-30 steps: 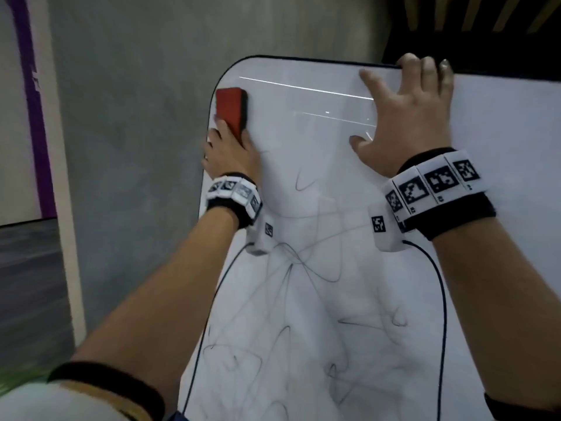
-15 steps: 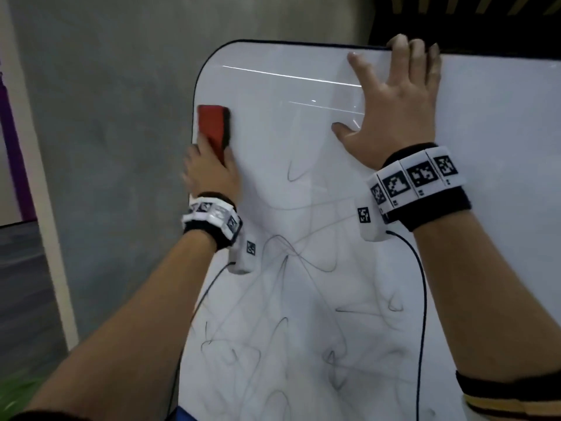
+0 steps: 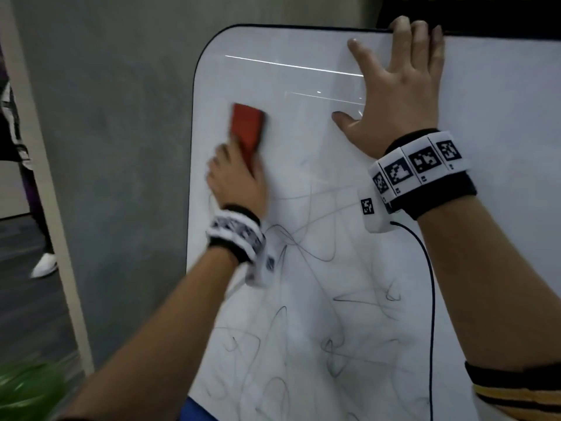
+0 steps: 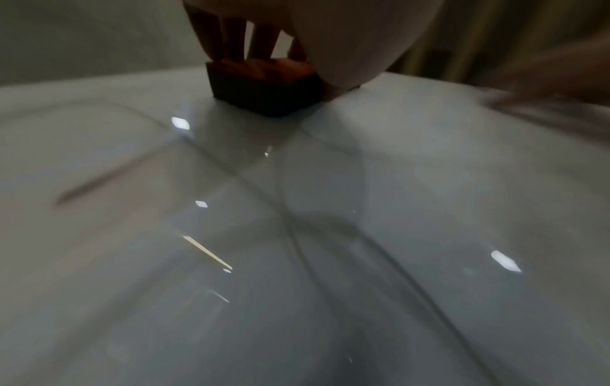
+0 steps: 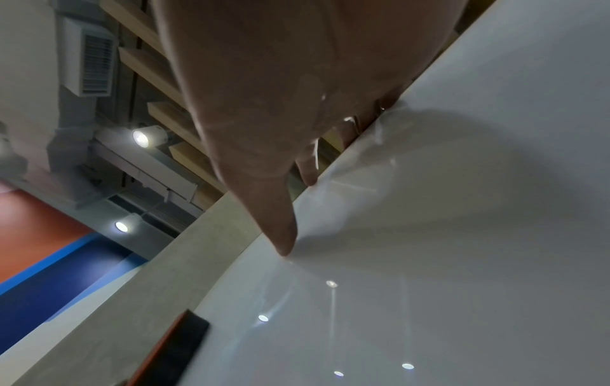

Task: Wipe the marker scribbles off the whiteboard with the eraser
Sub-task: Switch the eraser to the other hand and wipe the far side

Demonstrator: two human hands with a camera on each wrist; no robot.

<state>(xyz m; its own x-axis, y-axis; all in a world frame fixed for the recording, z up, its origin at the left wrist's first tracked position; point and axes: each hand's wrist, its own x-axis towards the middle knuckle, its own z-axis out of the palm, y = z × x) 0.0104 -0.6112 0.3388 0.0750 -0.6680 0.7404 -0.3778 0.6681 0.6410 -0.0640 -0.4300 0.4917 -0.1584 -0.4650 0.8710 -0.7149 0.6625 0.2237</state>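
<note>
A white whiteboard (image 3: 303, 74) with a black rim stands upright before me. Thin black marker scribbles (image 3: 306, 323) cover its lower half; the top part is wiped. My left hand (image 3: 235, 177) grips a red eraser (image 3: 246, 132) with a dark felt base and presses it flat on the board near the left edge. In the left wrist view the fingers (image 4: 227, 36) lie on the eraser (image 4: 264, 86). My right hand (image 3: 397, 98) rests flat on the board with fingers spread, fingertips over the top rim. The right wrist view shows the eraser (image 5: 171, 350) at the bottom left.
A grey concrete wall (image 3: 106, 147) runs behind the board's left edge. At far left a person's leg and white shoe (image 3: 44, 264) stand on dark floor. A green blur (image 3: 27, 390) sits at the bottom left corner. A black cable (image 3: 431, 299) hangs from my right wrist.
My left hand has slid the eraser down and rightward from the board's top left corner. The right hand has stayed flat at the top rim.
</note>
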